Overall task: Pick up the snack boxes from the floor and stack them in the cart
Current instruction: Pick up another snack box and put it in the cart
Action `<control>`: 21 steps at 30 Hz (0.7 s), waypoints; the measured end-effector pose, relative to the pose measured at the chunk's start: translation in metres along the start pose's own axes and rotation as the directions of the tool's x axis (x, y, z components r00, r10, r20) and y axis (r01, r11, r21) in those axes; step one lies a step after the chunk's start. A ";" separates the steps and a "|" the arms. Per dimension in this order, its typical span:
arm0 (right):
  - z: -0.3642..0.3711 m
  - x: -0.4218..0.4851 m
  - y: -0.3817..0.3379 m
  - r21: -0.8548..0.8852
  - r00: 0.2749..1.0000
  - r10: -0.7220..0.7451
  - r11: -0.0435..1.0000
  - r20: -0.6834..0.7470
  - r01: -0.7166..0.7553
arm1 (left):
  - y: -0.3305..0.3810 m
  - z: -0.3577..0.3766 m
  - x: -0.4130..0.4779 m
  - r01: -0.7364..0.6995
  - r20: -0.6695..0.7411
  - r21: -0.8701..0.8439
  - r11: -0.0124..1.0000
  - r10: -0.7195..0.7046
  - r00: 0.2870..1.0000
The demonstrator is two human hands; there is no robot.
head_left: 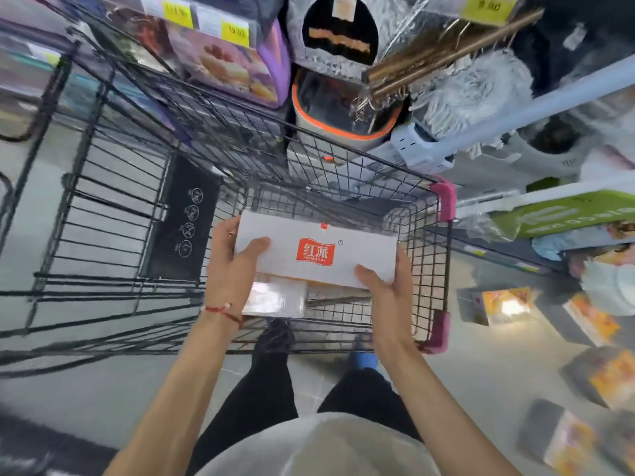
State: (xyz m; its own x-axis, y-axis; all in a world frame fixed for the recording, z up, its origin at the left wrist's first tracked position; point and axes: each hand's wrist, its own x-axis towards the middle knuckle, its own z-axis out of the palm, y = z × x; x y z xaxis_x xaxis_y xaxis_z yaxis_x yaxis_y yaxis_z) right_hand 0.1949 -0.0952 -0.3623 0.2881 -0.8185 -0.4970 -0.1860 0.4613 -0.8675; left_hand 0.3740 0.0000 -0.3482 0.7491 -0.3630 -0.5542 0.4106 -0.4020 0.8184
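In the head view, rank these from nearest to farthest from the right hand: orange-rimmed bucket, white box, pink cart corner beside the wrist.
1. white box: gripped by the right hand.
2. pink cart corner: just right of the wrist.
3. orange-rimmed bucket: far ahead, at the top of the view.

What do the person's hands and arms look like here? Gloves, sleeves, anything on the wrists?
No gloves on the left hand or right hand. Both forearms are bare, no sleeves in view. The left wrist wears a thin red cord bracelet with a pale bead. Nothing shows on the right wrist.
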 end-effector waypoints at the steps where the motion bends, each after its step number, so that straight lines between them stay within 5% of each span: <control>1: 0.012 0.004 0.004 -0.013 1.000 0.020 1.000 -0.002 -0.020 | -0.002 -0.008 0.013 0.018 0.013 0.012 1.000 -0.018 1.000; 21: 0.096 0.119 0.152 -0.273 0.943 0.324 0.916 0.080 -0.292 | -0.148 -0.033 0.188 0.323 -0.025 0.323 0.889 -0.333 0.942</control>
State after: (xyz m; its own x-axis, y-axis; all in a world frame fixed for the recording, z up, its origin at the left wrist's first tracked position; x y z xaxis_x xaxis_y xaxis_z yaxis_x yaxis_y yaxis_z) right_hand 0.2910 -0.0902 -0.5550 0.2865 -0.5946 -0.7513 -0.5114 0.5682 -0.6447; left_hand 0.4708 0.0189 -0.5687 0.5822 -0.1869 -0.7913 0.4394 -0.7465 0.4997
